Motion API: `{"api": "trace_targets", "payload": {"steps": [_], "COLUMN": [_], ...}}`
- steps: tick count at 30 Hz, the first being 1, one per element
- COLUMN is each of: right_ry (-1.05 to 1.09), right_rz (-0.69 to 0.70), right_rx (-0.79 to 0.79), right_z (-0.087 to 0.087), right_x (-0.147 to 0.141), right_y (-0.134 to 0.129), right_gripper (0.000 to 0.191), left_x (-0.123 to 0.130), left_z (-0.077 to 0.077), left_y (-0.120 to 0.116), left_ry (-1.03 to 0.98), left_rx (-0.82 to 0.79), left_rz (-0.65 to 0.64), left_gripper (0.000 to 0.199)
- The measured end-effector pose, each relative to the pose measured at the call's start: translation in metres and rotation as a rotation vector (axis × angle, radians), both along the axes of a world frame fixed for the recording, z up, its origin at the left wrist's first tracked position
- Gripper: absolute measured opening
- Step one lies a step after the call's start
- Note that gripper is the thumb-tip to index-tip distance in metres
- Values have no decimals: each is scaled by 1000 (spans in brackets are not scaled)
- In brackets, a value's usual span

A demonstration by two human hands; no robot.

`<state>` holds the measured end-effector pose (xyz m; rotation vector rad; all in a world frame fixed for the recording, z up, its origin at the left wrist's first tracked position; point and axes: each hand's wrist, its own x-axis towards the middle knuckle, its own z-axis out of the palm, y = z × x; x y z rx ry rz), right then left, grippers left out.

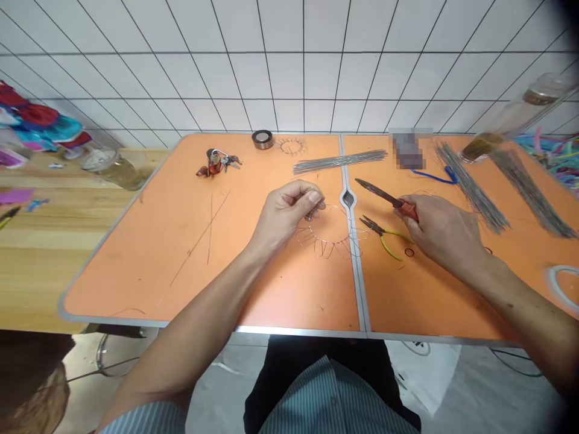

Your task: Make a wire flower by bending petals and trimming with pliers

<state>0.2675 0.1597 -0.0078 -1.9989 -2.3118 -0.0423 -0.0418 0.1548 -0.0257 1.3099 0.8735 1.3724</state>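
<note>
My left hand is closed, thumb against fingers, on a ring of thin wire. Small wire loops stick out around this ring, which hangs low over the orange table; whether it touches the surface I cannot tell. My right hand grips a red-handled tool with a long, dark, tapered end pointing left toward the ring. Its exact kind is unclear. Just below that tool lie yellow-handled pliers, with a small dark ring beside their handles.
On the orange table are a wire bundle, a tape roll, another looped wire ring and keys. More wire bundles and a tilted glass bottle are at right. A metal seam divides the tabletop.
</note>
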Motion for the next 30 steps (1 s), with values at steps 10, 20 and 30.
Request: {"api": "trace_targets", "payload": {"steps": [10,20,30], "right_ry": [-67,-112,-195], "right_rz": [427,321,-140], "right_rx": [270,188,-170], "right_z": [18,19,-24], "right_x": [0,3,14], "right_y": [-14,-12,30], "right_gripper": [43,33,47], "left_x": [-2,-1,3], "left_z": [-5,-4,-11], "left_y": [2,-1,-2], "left_ry": [73,131,61], "left_rx": [-3,25,-52], "left_rz": [-11,10,14], "left_gripper": [38,32,26]}}
